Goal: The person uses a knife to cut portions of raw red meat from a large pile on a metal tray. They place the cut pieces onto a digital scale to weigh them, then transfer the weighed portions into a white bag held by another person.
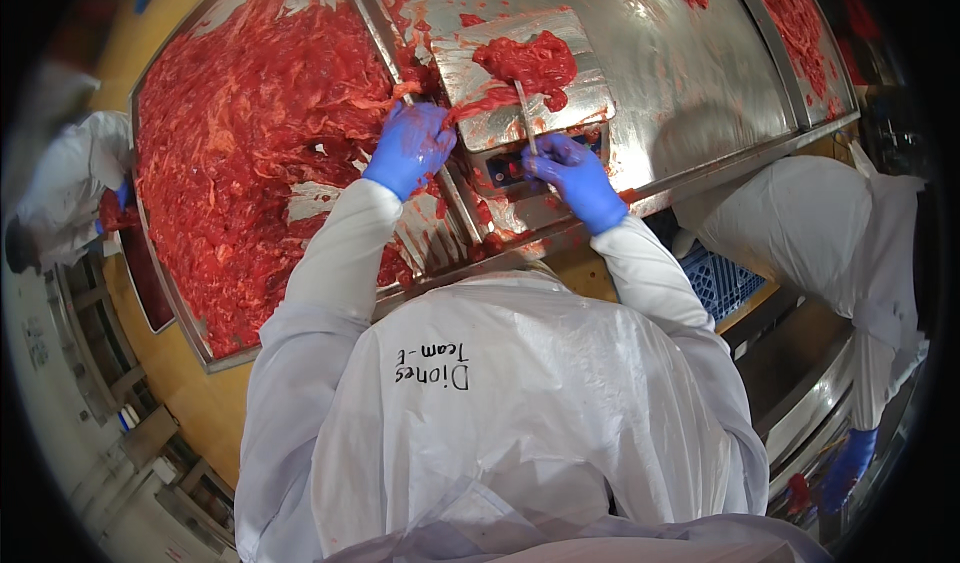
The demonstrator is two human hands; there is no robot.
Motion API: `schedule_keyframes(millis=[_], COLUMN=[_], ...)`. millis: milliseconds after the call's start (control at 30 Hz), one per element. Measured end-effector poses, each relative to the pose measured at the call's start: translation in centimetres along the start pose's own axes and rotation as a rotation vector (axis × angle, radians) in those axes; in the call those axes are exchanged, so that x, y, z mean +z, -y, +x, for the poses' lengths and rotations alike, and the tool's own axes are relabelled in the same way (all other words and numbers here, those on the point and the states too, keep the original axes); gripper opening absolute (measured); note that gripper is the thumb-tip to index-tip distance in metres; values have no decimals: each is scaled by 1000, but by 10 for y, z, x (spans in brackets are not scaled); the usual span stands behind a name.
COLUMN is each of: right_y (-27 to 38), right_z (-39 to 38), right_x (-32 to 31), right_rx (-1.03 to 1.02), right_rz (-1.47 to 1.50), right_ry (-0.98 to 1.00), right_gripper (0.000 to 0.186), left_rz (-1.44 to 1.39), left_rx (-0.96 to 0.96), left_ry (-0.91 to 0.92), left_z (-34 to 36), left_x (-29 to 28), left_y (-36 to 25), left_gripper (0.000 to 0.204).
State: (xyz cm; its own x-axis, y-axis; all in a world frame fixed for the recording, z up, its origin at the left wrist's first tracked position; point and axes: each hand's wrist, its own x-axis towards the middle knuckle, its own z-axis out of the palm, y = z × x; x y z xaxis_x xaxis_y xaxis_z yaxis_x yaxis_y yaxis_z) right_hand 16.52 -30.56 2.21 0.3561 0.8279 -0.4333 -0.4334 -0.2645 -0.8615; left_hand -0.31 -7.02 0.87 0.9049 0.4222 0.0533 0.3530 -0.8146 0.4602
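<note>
My left hand point(410, 148), in a blue glove, is curled at the inner rim of the large tray of shredded raw red meat point(240, 163), with meat strands by its fingers; what it grips is hidden. My right hand point(568, 175), also gloved, grips a narrow metal utensil point(523, 108) whose end reaches onto the steel scale platform point(465, 73). A lump of meat point(525, 61) lies on that platform. The scale's dark display panel is partly covered by my right hand.
A steel work surface point(700, 83) holds small meat scraps; another meat tray point(795, 33) stands at the right. A co-worker in white point(70, 173) is at the left, another point(790, 243) at the right. A blue crate point(715, 283) sits beneath the table.
</note>
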Motion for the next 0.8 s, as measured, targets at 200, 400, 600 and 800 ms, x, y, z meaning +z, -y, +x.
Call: schedule_keyframes(millis=[200,400,600,800], right_y=[-7,2,13,-17], right_z=[-22,16,10,-4], right_x=[-1,20,23,-4], right_rx=[90,131,117,143], right_rz=[144,422,203,66], right_ry=[335,304,342,265], right_gripper=[39,23,36,39], left_rz=[-251,-477,-457,-601], left_rx=[29,-39,-17,-107], left_ry=[125,524,407,293], left_z=[-19,-52,-56,-67], left_x=[-12,-2,-12,-8], left_y=[-26,-28,-22,15], left_gripper=[22,24,19,23])
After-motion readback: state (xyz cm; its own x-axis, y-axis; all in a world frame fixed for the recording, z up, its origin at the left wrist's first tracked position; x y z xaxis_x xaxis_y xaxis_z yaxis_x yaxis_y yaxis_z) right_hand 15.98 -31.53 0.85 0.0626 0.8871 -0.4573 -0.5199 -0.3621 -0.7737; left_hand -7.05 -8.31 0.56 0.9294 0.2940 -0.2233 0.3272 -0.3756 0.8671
